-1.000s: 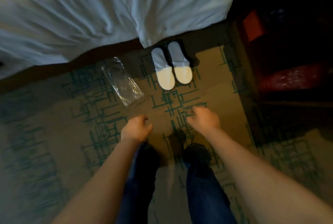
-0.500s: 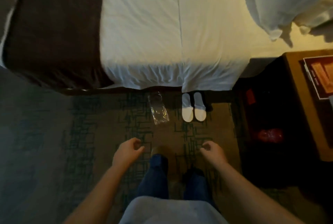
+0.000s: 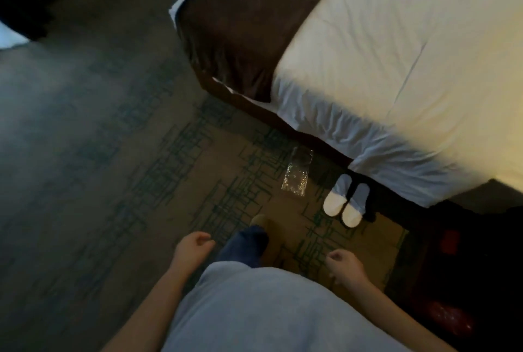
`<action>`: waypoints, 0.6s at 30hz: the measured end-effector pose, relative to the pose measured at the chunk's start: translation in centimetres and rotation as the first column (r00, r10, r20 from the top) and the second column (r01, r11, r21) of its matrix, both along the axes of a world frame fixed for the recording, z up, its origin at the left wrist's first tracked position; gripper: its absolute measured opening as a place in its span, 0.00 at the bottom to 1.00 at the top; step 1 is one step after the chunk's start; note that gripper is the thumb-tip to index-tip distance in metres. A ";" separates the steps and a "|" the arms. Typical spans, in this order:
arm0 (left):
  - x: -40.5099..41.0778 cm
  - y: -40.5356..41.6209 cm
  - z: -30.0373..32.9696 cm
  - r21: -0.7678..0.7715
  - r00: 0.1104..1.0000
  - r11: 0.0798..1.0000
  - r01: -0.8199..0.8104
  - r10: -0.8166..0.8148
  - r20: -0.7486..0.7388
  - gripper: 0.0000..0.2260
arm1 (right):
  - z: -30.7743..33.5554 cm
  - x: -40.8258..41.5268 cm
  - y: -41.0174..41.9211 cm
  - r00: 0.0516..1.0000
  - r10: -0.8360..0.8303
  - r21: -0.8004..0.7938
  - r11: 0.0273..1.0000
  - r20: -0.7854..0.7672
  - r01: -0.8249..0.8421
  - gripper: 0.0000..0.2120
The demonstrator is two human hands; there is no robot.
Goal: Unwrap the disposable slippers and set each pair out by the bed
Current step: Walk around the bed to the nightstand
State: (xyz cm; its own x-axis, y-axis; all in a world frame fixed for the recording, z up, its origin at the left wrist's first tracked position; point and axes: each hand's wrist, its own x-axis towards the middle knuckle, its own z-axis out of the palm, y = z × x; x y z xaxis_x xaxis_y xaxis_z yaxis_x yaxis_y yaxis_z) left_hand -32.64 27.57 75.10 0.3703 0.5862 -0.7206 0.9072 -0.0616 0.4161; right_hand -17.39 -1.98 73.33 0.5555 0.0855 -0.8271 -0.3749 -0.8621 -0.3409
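Observation:
A pair of white disposable slippers [image 3: 345, 201] stands side by side on the patterned carpet, heels toward the bed [image 3: 396, 74]. Just left of the pair lies an empty clear plastic wrapper [image 3: 296, 175], flat on the carpet. My left hand [image 3: 193, 247] hangs low at the left of my body, its fingers loosely curled and holding nothing. My right hand [image 3: 343, 265] hangs at the right, also loosely curled and empty. Both hands are well short of the slippers.
The bed has a white sheet and a dark brown runner [image 3: 240, 32] across its foot. A dark nightstand area with red items [image 3: 450, 241] sits at the right. My leg and shoe [image 3: 254, 238] stand on the carpet [image 3: 99, 167].
I have risen and turned left, so the bed now runs diagonally and the slippers and wrapper look smaller and farther right. Both hands have dropped back toward my sides.

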 end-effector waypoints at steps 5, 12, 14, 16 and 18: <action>-6.5 -2.2 -0.7 -0.113 0.952 0.945 -0.307 0.304 -0.043 0.15 | -1.0 -0.1 1.7 0.963 0.265 -0.051 0.962 -0.040 -0.267 0.09; -10.9 0.3 -1.7 -0.092 0.810 0.806 -0.584 0.586 -0.005 0.11 | -0.5 2.9 9.0 0.891 0.453 -0.053 0.890 -0.028 -0.454 0.06; -11.3 2.1 -1.8 -0.113 0.799 0.794 -0.598 0.602 -0.001 0.10 | -0.6 3.8 12.1 0.858 0.513 -0.061 0.856 -0.028 -0.513 0.10; -11.4 4.7 -2.0 -0.126 0.810 0.803 -0.582 0.587 -0.001 0.06 | -0.8 4.4 15.8 0.825 0.565 -0.070 0.822 -0.026 -0.565 0.12; -11.4 8.2 -2.2 -0.148 0.840 0.829 -0.538 0.543 -0.014 0.12 | -1.3 4.8 19.6 0.799 0.601 -0.072 0.796 -0.015 -0.601 0.14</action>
State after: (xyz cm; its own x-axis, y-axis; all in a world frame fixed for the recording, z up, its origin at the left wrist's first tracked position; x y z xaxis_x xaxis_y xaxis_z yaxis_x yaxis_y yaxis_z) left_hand -44.05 35.75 72.95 0.0451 0.5919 -0.8047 0.7664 0.4962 0.4080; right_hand -12.60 17.60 72.04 0.4183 0.3468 -0.8395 0.2291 -0.9346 -0.2720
